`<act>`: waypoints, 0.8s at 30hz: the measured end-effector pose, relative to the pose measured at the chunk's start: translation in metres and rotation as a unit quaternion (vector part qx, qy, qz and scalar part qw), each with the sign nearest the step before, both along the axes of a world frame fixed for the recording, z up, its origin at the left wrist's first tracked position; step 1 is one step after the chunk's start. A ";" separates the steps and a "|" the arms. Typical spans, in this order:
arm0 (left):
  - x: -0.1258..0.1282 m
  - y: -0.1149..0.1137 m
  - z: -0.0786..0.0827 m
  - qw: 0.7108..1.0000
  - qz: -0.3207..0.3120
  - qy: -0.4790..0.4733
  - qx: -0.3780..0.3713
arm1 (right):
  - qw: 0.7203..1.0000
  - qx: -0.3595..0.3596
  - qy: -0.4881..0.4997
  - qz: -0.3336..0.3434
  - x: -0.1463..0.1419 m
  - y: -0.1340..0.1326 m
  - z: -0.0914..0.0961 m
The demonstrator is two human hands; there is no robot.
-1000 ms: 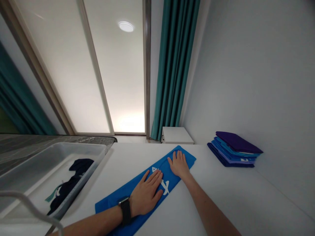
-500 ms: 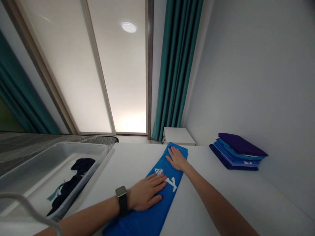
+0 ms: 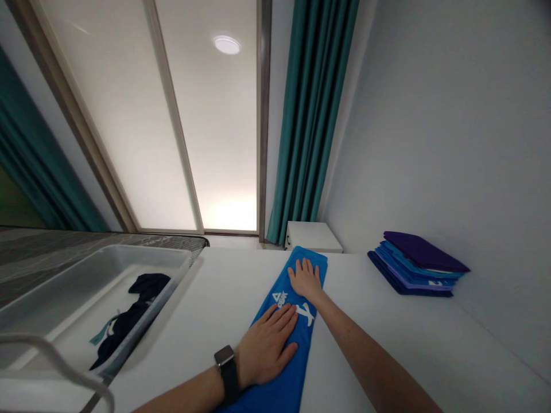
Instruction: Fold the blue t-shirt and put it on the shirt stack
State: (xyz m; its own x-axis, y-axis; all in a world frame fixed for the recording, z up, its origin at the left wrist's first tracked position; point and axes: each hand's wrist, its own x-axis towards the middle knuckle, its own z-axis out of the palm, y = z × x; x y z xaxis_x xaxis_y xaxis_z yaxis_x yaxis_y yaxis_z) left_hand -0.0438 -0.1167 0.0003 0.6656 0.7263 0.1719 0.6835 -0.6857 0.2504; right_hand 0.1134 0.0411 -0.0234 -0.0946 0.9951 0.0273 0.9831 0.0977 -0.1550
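Note:
A blue garment, folded into a long narrow strip, lies flat across the white table with a white logo and print showing. My left hand, a dark watch on its wrist, rests palm down on the strip's middle, fingers stretched out beside the print. Further up, near the far end of the strip, my right hand also lies flat with fingers spread. Neither hand grips the cloth. My left forearm and hand hide part of the garment's near portion.
At left stands a translucent plastic bin with dark clothing inside. A stack of folded clothes in purple and blues sits at right by the wall. A pale curved tube crosses the lower left. Beyond the table is a white cabinet.
My right hand has slid slightly down along the blue strip, towards me. My left hand has shifted a little to the right, and the strip's near part has swung right.

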 end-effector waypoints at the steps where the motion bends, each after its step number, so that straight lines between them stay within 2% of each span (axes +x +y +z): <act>1: 0.002 -0.002 -0.001 1.000 0.008 -0.002 0.002 | 1.000 -0.002 0.003 -0.007 -0.004 -0.004 -0.002; 4: 0.009 -0.009 -0.001 1.000 0.028 0.000 0.003 | 1.000 0.020 0.004 0.001 -0.011 -0.008 -0.006; 7: 0.010 -0.014 0.007 1.000 0.023 -0.005 0.007 | 0.999 0.035 -0.001 0.034 -0.010 -0.004 -0.008; 12: -0.008 0.001 0.021 1.000 -0.027 0.000 0.008 | 0.995 0.032 -0.014 0.098 -0.008 0.010 -0.007; 14: -0.018 0.010 0.019 0.999 -0.030 -0.001 0.016 | 0.992 0.035 -0.020 0.122 -0.008 0.015 -0.007; 17: -0.030 0.018 0.009 1.000 0.001 -0.010 0.023 | 0.988 0.039 -0.022 0.148 -0.009 0.018 -0.007; 20: -0.036 0.019 0.000 0.999 0.032 -0.020 0.009 | 0.985 0.036 -0.021 0.166 -0.008 0.018 -0.007; 24: -0.039 0.016 -0.001 0.999 0.031 -0.028 -0.012 | 0.978 0.033 -0.019 0.205 -0.007 0.022 -0.001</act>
State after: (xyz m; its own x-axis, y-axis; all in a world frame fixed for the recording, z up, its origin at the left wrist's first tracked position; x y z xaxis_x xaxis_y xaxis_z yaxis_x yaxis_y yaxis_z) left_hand -0.0825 -0.1004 -0.0011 0.6092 0.7698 0.1905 0.7085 -0.6362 0.3053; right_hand 0.1061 0.0627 -0.0245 -0.4880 0.8693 0.0782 0.8638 0.4939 -0.0993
